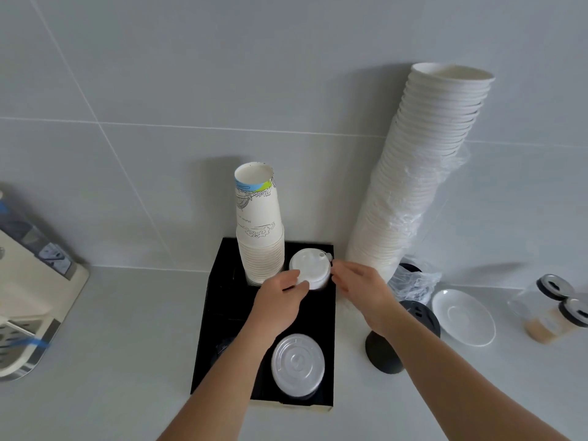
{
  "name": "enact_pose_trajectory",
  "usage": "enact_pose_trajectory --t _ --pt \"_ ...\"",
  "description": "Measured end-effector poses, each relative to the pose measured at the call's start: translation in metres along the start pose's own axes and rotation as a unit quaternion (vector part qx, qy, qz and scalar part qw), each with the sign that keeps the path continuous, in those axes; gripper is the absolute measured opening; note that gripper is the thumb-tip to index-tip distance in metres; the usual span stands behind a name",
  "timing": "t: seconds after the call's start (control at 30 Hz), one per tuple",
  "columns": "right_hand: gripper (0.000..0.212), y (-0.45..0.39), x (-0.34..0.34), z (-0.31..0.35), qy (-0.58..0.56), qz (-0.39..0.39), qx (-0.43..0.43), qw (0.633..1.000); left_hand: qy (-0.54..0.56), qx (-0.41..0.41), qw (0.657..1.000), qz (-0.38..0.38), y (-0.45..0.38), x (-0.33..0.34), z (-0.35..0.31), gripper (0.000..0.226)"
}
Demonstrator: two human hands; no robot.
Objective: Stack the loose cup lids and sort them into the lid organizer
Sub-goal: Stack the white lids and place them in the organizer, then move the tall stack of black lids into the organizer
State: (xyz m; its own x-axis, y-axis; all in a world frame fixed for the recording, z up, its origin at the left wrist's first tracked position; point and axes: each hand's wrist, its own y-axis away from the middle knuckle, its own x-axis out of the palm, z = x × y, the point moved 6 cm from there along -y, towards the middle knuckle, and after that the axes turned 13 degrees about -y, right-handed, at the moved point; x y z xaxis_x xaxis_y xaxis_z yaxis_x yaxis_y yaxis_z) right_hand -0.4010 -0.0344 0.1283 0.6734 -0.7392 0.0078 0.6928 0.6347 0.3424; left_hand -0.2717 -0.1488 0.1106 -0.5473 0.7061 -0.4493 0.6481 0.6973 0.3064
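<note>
head | both hands: left hand (280, 300), right hand (366, 291) pinching white lid stack (310, 270) | organizer (222, 300)

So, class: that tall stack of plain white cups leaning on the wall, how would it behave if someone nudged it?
The tall stack of white cups looks apt to tip: it stands high, narrow and tilted against the wall. Being paper, it is probably light for its size, so a small push may shift it. The loose plastic wrap around its base may be slippery.
</note>
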Motion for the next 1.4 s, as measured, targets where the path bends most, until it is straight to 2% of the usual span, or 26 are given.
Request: enact_pose_trajectory --t 0.07,0.2,0.4,0.83,1.13,1.4 --pt "0.025 0.014 -0.005 0.004 -0.098 0.009 0.031 0.995 0.09 -0.028 0.995 0.013 0.016 -0.004 -0.002 0.04" --pt "0.034 0.042 -0.023 0.006 -0.214 0.002 0.056 0.975 0.26 -0.059 0.963 0.05 0.052 -0.007 -0.011 0.024" --pt "0.038 0.095 -0.063 0.015 -0.301 -0.025 0.032 0.953 0.368 -0.072 0.925 0.06 0.094 -0.001 -0.005 0.027" --pt "0.041 0.144 -0.163 -0.015 -0.358 -0.106 0.013 0.928 0.326 -0.112 0.933 0.107 0.123 0.054 0.0 0.032" --pt "0.036 0.143 -0.193 -0.048 -0.362 -0.147 0.04 0.92 0.295 -0.147 0.936 0.123 0.108 0.088 0.006 0.03" --pt "0.029 0.116 -0.204 -0.074 -0.319 -0.153 0.07 0.933 0.25 -0.169 0.944 0.136 0.09 0.114 0.013 0.028"
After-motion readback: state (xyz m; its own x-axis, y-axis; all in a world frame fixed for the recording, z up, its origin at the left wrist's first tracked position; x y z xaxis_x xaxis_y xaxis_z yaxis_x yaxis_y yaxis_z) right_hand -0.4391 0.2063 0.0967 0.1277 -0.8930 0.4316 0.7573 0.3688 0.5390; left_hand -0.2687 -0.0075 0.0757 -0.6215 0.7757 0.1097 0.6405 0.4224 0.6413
